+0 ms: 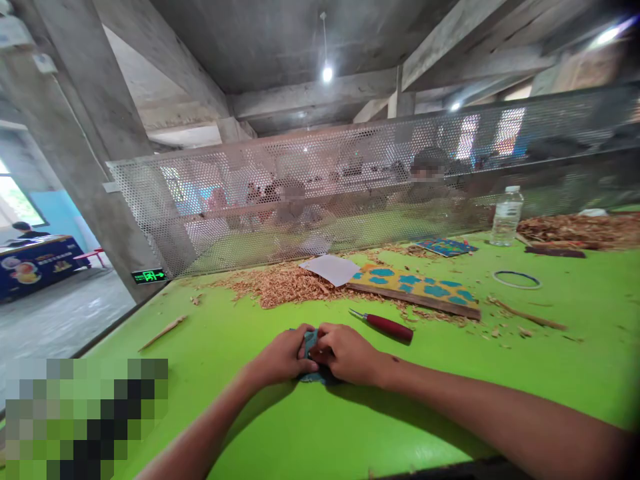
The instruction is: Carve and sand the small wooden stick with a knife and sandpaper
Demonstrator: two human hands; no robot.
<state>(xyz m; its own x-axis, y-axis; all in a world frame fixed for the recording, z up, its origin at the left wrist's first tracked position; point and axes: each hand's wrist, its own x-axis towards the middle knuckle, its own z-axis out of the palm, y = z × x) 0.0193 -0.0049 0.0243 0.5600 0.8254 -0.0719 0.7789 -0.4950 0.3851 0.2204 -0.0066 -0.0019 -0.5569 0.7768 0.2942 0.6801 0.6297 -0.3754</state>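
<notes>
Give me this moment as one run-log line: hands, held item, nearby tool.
left hand: holds small blue piece | right hand: holds same piece | nearby: red-handled carving knife

a low ceiling of bare concrete is crossed by heavy concrete beams, and a single lit bulb is hung from it on a thin cord. further lamps are seen at the upper right. a perforated metal screen is set along the far edge of a bright green table, and seated people are dimly seen through it. at the left, a thick concrete pillar is marked low down by a green exit sign. beyond it, a grey floor, a pale blue wall, a bright window, a blue-draped table and a low red stool are shown.
</notes>
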